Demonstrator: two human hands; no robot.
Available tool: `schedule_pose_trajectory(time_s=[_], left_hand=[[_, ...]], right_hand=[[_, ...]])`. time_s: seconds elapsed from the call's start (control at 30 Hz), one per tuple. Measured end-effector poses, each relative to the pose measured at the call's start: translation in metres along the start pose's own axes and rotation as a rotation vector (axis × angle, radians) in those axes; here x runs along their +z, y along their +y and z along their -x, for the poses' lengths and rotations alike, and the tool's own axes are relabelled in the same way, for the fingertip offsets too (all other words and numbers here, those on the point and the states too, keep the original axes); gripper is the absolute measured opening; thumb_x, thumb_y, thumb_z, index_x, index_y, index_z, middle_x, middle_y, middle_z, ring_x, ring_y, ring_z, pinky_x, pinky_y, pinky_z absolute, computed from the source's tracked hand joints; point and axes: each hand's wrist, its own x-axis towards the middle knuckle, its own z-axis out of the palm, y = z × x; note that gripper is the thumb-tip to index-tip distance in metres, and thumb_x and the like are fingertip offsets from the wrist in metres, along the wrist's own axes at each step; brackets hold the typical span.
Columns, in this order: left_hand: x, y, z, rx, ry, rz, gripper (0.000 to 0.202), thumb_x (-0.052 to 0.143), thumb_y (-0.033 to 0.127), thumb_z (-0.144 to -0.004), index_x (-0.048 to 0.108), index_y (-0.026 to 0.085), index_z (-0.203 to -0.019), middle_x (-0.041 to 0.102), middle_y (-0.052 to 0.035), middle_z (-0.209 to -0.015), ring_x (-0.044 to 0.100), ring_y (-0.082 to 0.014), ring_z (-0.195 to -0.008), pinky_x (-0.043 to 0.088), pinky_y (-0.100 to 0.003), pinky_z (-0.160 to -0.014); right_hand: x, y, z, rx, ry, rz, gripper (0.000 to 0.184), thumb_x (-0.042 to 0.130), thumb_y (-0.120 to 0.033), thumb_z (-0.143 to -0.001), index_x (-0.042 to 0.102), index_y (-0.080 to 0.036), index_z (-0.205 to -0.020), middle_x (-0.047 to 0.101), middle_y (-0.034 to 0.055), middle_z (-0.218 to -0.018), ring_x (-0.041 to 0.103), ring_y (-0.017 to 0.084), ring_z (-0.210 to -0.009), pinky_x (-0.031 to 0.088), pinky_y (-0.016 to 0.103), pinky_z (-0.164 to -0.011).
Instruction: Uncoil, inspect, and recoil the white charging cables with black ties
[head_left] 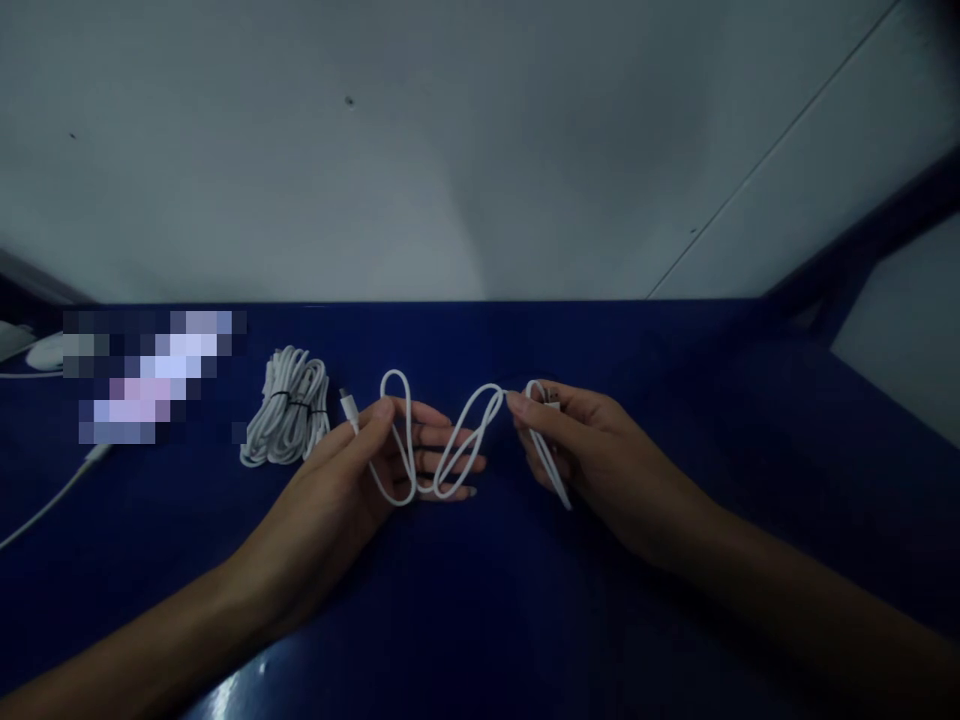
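Observation:
A white USB cable (457, 470) lies in loose loops between my hands, above the blue table. My left hand (375, 460) is palm up, its thumb pressing the cable against the index finger while the other fingers stretch out under the loops. The cable's small plug (348, 405) sticks up beside that thumb. My right hand (581, 430) pinches the cable between thumb and fingers, with a folded length hanging down from it. A USB-A plug (553, 397) shows partly behind the right hand's fingers.
A bundle of white cables (289, 410) bound with a dark tie lies left of my left hand. Farther left are a pixelated bright object (161, 375) with a white cord (52, 500) and a white rounded item (49, 350). A pale wall (450, 150) rises behind the blue table (465, 620).

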Motion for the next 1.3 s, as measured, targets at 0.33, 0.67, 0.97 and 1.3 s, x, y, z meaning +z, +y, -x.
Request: schedule_pose_trajectory(time_s=[0.33, 0.67, 0.97, 1.3], left_hand=[[0.005, 0.001, 0.0039, 0.036, 0.037, -0.174, 0.039, 0.055, 0.04, -0.112, 0.067, 0.016, -0.085, 0.082, -0.0123, -0.101, 0.081, -0.0248, -0.079, 0.067, -0.034, -0.073], [0.0024, -0.0019, 0.0043, -0.007, -0.083, -0.154, 0.041, 0.053, 0.044, -0.114, 0.063, 0.018, -0.084, 0.083, -0.0127, -0.103, 0.081, -0.0259, -0.086, 0.066, -0.037, -0.077], [0.0028, -0.0007, 0.0084, -0.009, -0.144, -0.229, 0.042, 0.05, 0.049, -0.115, 0.065, 0.018, -0.091, 0.083, -0.0134, -0.092, 0.076, -0.0205, -0.072, 0.056, -0.029, -0.063], [0.0072, 0.0018, 0.0095, 0.015, -0.153, -0.265, 0.044, 0.049, 0.049, -0.115, 0.067, 0.018, -0.088, 0.083, -0.0128, -0.088, 0.074, -0.0208, -0.071, 0.054, -0.031, -0.065]], right_hand=[[0.0011, -0.0013, -0.0007, -0.083, 0.021, -0.16, 0.045, 0.082, -0.042, -0.097, 0.048, -0.023, -0.074, 0.037, -0.0076, -0.064, 0.027, 0.01, -0.054, 0.032, 0.022, -0.046], [0.0001, 0.0018, 0.0004, 0.018, -0.131, -0.072, 0.038, 0.074, -0.042, -0.103, 0.053, -0.022, -0.079, 0.043, -0.0062, -0.07, 0.035, 0.009, -0.056, 0.035, 0.021, -0.05], [0.0012, -0.0013, 0.0016, 0.013, -0.264, 0.033, 0.035, 0.07, -0.044, -0.105, 0.06, -0.021, -0.082, 0.057, -0.0045, -0.072, 0.045, 0.008, -0.055, 0.038, 0.019, -0.05], [0.0013, -0.0023, 0.001, 0.03, -0.246, 0.072, 0.034, 0.073, -0.045, -0.103, 0.06, -0.022, -0.082, 0.053, -0.0072, -0.062, 0.039, 0.006, -0.045, 0.031, 0.018, -0.04]])
